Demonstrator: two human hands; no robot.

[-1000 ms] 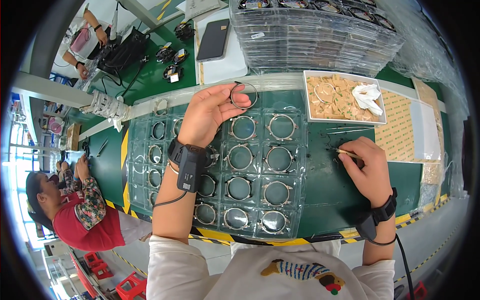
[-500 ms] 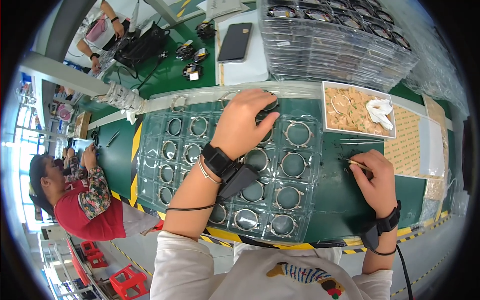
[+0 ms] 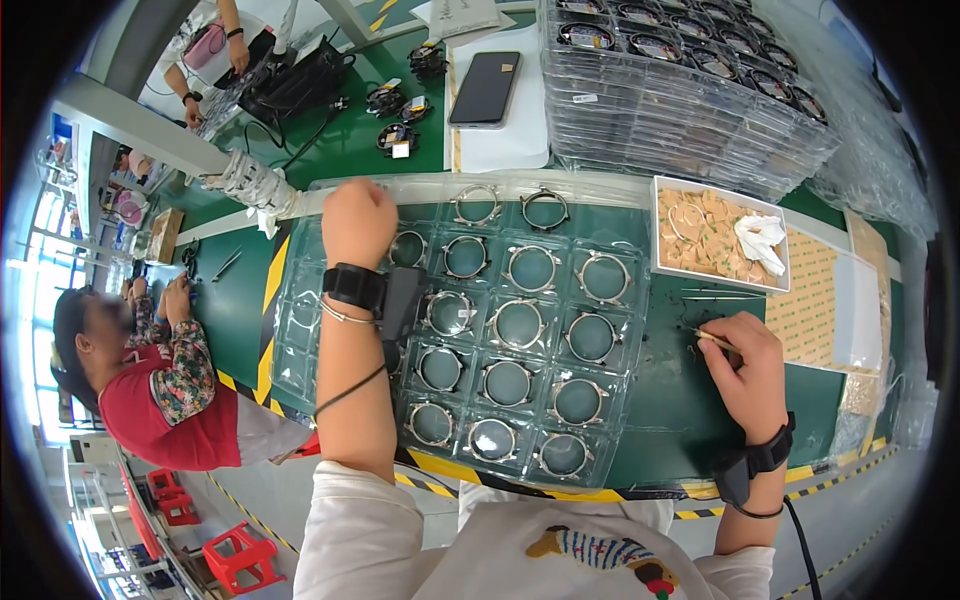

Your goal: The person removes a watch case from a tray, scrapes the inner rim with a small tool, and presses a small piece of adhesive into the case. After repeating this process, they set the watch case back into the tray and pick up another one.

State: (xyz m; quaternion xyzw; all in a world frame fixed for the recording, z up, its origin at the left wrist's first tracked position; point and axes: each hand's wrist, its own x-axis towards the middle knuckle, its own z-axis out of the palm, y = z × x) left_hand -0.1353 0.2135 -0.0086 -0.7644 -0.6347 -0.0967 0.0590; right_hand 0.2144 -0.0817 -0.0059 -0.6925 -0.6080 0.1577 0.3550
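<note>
A clear plastic tray (image 3: 625, 400) lies before me, holding several round metal watch-case rings (image 3: 520, 325) in its compartments. Over the tray's far left part is my left hand (image 3: 360, 222), closed, with its fingertips curled out of sight; whatever it may hold is hidden. My left forearm covers some compartments nearer to me. To the right of the tray, my right hand (image 3: 745, 365) rests low over the green table, pinching a thin wooden stick (image 3: 715, 341) with a dark tip that points left.
Beyond my right hand lie metal tweezers (image 3: 722, 295) and a white box (image 3: 655, 225) of brown paper bits with a white tissue. A yellowish adhesive sheet (image 3: 808, 310) is at right. Stacked trays (image 3: 690, 110) and a phone (image 3: 486, 90) stand behind. A co-worker (image 3: 170, 400) sits left.
My left hand has moved left from the tray's far middle to its far left part, and its fingers have curled in. The right hand stays in place with the stick.
</note>
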